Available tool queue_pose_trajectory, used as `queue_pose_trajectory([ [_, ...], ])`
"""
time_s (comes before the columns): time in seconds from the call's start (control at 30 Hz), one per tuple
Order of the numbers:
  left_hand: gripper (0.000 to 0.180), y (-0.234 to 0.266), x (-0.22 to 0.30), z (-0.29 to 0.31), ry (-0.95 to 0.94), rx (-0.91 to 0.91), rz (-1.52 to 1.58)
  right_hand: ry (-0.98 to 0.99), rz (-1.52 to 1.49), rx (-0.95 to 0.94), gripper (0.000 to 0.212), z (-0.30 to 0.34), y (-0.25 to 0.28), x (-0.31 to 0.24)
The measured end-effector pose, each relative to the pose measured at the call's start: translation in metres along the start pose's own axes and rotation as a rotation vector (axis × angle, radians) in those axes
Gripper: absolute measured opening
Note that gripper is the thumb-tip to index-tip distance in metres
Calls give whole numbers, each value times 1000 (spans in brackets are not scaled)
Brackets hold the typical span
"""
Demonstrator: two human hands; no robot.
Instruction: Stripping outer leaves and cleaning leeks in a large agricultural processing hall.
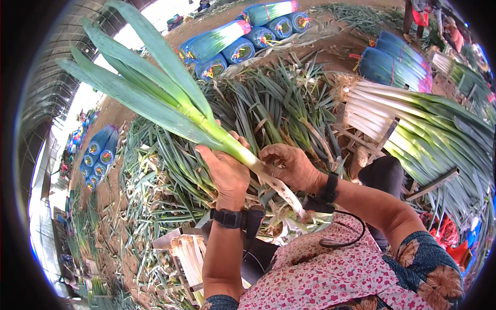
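Note:
A long leek (231, 146) slants across the middle, its broad green leaves up at the far left and its white root end low on the right. My left hand (227, 169) is closed around the stalk where green turns pale. Just right of it, my right hand (293, 166) has its fingers curled in a pinch against the white part; what lies between the fingertips is hidden. Brown marks show on the white shank below. Beneath both hands spreads a heap of loose leeks (268, 108), with leaves and peelings.
Trimmed leeks (377, 113) lie stacked on a rack at my right. More white stalks (190, 258) rest in a frame by my left forearm. Blue-wrapped bundles (214, 44) lie at the back, others (395, 62) at back right and at far left (99, 152).

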State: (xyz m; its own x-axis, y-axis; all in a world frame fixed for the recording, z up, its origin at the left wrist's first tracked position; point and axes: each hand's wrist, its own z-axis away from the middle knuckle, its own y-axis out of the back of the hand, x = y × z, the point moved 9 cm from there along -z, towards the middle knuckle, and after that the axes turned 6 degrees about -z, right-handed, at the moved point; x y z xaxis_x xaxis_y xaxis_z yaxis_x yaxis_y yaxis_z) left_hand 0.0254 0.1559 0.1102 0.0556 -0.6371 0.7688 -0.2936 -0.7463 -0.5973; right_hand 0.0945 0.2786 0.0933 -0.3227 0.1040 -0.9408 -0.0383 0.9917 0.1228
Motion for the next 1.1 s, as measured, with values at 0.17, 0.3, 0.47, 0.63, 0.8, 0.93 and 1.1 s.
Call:
queue_pose_trajectory([
  [0.17, 70, -16, -7, 2, 79, -50, 75, 62, 51, 29, 28, -6, 5, -15],
  [0.3, 55, -24, -13, 0, 194, -107, 159, 23, 94, -7, 27, -12, 14, -9],
  [0.47, 40, -6, -12, -17, 144, -195, 62, 34, -124, -87, 29, -28, 8, -17],
  [0.63, 39, -19, -27, -25, 274, -242, -17, 62, -243, -110, 32, -60, 8, -26],
  [0.8, 32, -8, -38, -22, 179, -105, -65, 43, 9, -34, 34, -63, 14, -18],
  [0.93, 27, 1, -39, -23, 132, -36, -65, -22, 41, 45, 34, -59, 17, -12],
  [1.1, 16, 59, -31, -42, 138, 245, -314, 234, -255, 80, 22, -44, 16, -17],
])
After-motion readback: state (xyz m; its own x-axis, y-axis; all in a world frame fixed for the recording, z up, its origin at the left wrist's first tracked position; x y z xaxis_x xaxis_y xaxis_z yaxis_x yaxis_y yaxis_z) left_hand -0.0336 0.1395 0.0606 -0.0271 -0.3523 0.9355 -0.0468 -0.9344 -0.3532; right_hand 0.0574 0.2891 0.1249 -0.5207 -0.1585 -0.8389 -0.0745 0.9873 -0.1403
